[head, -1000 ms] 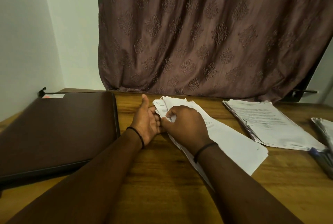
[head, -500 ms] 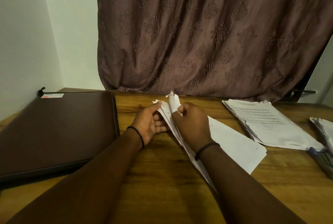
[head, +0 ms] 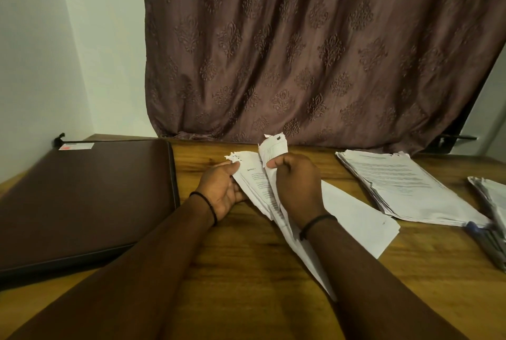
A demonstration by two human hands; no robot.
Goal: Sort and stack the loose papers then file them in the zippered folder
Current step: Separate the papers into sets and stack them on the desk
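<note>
While the zippered folder (head: pixel 82 202) lies shut and flat at the far left of the table (head: pixel 246 279), I judge that I am in the sorting part of the job, with filing some way off. Just right of the folder my left hand (head: pixel 221 189) is palm up. Its fingers (head: pixel 238 194) are curled under the loose papers (head: pixel 253 183) and its thumb is pressed on their ragged top corner, so it grips that bundle. The bundle's near end trails down onto the wood under my right forearm.

My right hand (head: pixel 297 183) pinches the top sheet (head: pixel 273 148) between thumb and fingers, and the sheet's torn corner stands up above my knuckles.

These pages are thin, light and limp, and they will slide over one another readily. The top corners are already tattered, so I think pulling there risks a longer tear. A hold lower down along the side edge, with the bundle supported from below, looks safer.

Further right, well apart from my hands, a printed stack (head: pixel 405 183) rests flat on the table. Beyond it, at the frame's edge, is another pile (head: pixel 490 197) with what looks like a blue pen (head: pixel 479 233) by its near side.
</note>
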